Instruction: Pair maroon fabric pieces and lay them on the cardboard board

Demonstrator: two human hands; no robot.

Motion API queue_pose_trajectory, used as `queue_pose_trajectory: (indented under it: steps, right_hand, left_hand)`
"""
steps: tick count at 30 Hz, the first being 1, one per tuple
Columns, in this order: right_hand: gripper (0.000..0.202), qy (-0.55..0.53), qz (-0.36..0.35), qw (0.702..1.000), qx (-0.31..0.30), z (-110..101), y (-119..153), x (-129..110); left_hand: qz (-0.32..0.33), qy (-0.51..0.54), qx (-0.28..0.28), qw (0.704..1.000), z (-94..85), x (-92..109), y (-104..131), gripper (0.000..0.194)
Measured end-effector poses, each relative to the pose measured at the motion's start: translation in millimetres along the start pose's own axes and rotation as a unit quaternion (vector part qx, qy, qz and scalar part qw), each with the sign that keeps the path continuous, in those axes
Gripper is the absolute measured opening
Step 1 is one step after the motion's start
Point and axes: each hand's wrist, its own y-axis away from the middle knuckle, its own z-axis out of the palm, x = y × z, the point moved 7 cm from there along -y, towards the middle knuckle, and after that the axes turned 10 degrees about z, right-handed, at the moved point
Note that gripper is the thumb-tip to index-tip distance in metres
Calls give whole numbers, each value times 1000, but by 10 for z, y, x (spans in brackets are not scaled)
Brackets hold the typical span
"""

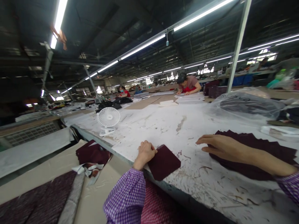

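the person's left hand (146,152) was closed on the edge of a maroon fabric piece (164,162) at the near edge of the desk (149,123), while the right hand (230,151), fingers loosely extended and gripping nothing, was over a fanned maroon pile (277,149), though whether it touched could not be told. a light pinch seemed best for keeping the piece flat, with the free fingers careful not to disturb the fanned layers. loose scraps (205,168) littered the surface between and might have clung, a clear plastic bag (243,105) lay beyond the pile, and a white fan (108,117) stood farther left, out of the way.
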Motion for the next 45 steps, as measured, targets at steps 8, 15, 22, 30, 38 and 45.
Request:
queue_pose_trajectory:
  steps: [8,15,22,30,38,45]
  right_hand:
    - [70,-332,33,940,-65,342,-153,-475]
    - [66,-463,94,865,-169,314,-59,-684]
    - [66,-516,158,817,-203,406,-17,-539]
    - [53,-396,121,896,-162,664,-155,-365]
    - [54,-351,75,923,-142,591,-151,-379]
    - [59,-364,87,914,-155,694,-193,-329]
  left_hand:
    - [92,267,-29,959,-145,567,296,9]
    - [66,504,-49,860,-263,635,443,35]
    - [52,498,-56,864,-137,547,381,37]
    - [31,372,-79,924,71,647,180,60]
    - [20,300,-60,952,121,538,17,57]
    - [96,209,-122,965,230,791,77,30]
